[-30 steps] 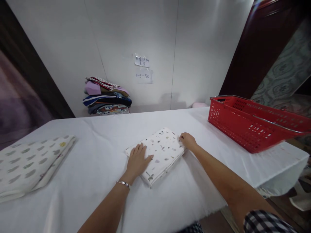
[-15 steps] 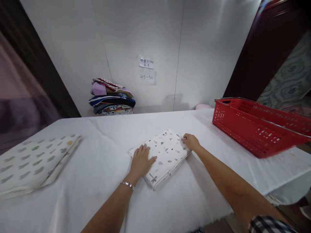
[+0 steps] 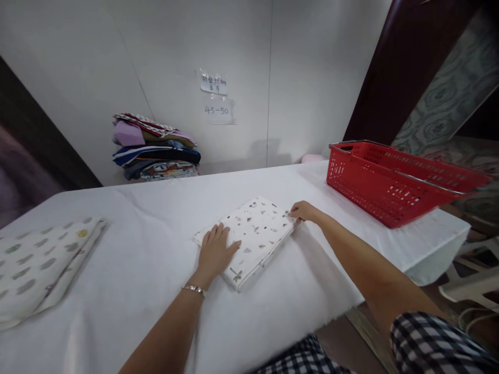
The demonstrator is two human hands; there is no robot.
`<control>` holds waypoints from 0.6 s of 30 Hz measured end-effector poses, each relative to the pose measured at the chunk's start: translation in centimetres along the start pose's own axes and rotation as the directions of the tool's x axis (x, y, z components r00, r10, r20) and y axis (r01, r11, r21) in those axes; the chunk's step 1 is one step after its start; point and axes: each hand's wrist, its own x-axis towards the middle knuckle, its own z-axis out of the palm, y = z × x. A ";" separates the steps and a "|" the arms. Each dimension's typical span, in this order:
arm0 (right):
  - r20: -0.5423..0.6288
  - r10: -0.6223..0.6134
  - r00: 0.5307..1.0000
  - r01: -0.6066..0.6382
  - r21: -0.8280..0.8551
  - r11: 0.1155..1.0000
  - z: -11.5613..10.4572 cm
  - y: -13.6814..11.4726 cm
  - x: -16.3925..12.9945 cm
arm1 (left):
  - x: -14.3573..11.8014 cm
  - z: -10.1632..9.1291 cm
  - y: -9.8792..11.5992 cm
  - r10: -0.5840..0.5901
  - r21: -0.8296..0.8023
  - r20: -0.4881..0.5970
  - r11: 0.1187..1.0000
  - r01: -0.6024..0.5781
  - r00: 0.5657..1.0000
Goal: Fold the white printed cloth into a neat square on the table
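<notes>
White cloth (image 3: 261,228) with small grey and brown leafy motifs, plain red basket (image 3: 374,192), black-and-white checked sleeve (image 3: 432,343).

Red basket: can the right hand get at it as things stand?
Probably yes: the right hand is at the folded cloth's edge, and only white tablecloth shows between it and the red basket. The exact reach is hard to judge.

Silver bracelet (image 3: 193,288), black-and-white checked sleeve (image 3: 432,343)
</notes>
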 end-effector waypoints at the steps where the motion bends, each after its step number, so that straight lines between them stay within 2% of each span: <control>1: 0.003 0.000 1.000 0.000 0.008 1.000 -0.1 0.0 -0.2 | 0.0 -0.1 0.1 -0.002 0.005 0.003 1.000 0.002 1.000; 18: 0.090 0.038 0.995 -0.042 0.046 0.998 -0.4 0.8 -0.8 | 0.0 0.0 -0.1 0.003 0.048 0.013 0.999 -0.004 1.000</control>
